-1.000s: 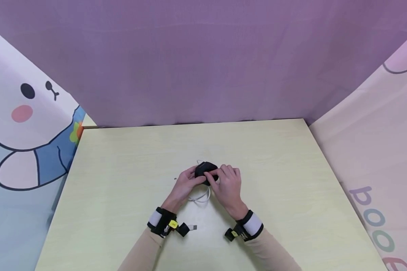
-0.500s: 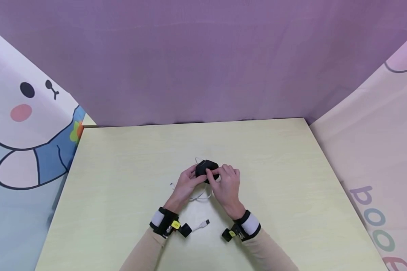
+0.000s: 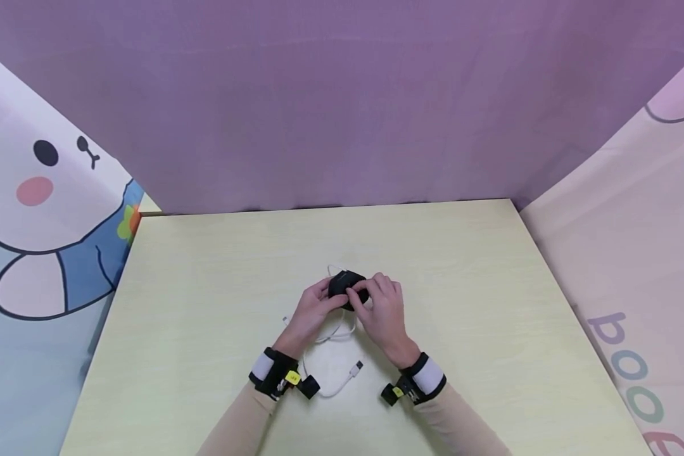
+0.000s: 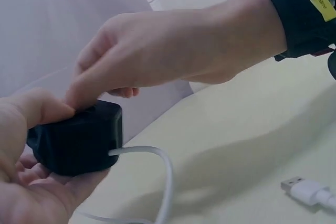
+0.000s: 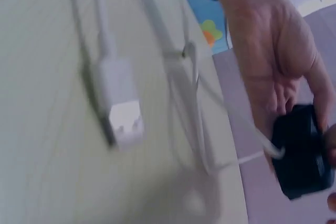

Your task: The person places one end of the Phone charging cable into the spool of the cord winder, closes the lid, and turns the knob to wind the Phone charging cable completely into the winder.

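Observation:
A small black faceted case (image 3: 339, 285) is held up over the table in the head view, between both hands. My left hand (image 3: 310, 311) grips it from the left, thumb on top and fingers beneath, as the left wrist view shows. My right hand (image 3: 386, 313) pinches at its top with thumb and forefinger, close to the left thumb; the left wrist view hides those fingertips partly. A white USB cable (image 4: 167, 174) comes out of the case's side. Its USB-A plug (image 3: 356, 368) lies between the wrists, large and blurred in the right wrist view.
The pale wooden table (image 3: 205, 272) ends at a purple cloth (image 3: 342, 114) behind. Printed cloths hang on the left and right. Slack cable loops (image 5: 197, 114) hang below the case. The cable's other tip (image 3: 285, 320) shows left of the left hand.
The USB-A plug has shifted right and slightly up, and more of its cable shows beside the left wrist. Both hands stay at the black case, the right fingers moving slightly.

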Available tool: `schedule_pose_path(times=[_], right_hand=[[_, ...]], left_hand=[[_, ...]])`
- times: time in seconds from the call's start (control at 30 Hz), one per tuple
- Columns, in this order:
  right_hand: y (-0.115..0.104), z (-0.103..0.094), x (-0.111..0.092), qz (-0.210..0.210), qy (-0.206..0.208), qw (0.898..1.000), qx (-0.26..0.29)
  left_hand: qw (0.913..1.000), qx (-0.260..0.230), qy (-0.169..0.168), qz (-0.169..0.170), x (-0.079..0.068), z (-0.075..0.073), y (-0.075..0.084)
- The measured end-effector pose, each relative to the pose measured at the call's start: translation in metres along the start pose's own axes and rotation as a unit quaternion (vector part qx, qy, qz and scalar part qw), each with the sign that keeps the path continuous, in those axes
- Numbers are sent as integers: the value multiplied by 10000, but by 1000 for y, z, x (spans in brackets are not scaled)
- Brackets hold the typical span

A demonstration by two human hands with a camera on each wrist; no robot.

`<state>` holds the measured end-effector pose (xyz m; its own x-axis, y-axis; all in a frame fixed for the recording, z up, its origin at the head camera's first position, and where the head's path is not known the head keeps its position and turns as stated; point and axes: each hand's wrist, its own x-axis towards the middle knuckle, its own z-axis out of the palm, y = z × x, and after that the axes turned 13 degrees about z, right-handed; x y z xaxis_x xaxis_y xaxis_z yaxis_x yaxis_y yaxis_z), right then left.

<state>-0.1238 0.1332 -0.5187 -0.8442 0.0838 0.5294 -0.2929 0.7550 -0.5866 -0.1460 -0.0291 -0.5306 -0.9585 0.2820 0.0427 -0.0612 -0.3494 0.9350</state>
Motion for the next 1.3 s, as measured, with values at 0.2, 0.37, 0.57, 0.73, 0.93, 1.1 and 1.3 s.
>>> schedule_pose_path(times=[0.2,0.37,0.57,0.73,0.93,1.1,1.3], right_hand=[[11,-18,10,-1144,-931,9891,19],[19,-32,18,-1779,-1495,9723,-237],[21,-44,23,-1934,-2157,9556,-535],[17,-52,26,-2371,-2293,9360,-1226],[11,-54,25,-3020,-2187,9138,-1612],[10,-56,24,-3183,-2196,9061,-1718],[13,-55,23,-3194,-2087,9080,-1731]], left_hand=[[9988,73,-459,-174,1,-5,4],[9960,326,-797,-235,0,-7,6],[9915,608,-1111,-304,-1,-9,7],[9834,970,-1479,-393,-3,-10,13],[9735,1157,-1917,-474,-6,-10,17],[9682,1340,-2056,-484,-6,-9,18],[9678,1335,-2095,-410,-6,-10,18]])
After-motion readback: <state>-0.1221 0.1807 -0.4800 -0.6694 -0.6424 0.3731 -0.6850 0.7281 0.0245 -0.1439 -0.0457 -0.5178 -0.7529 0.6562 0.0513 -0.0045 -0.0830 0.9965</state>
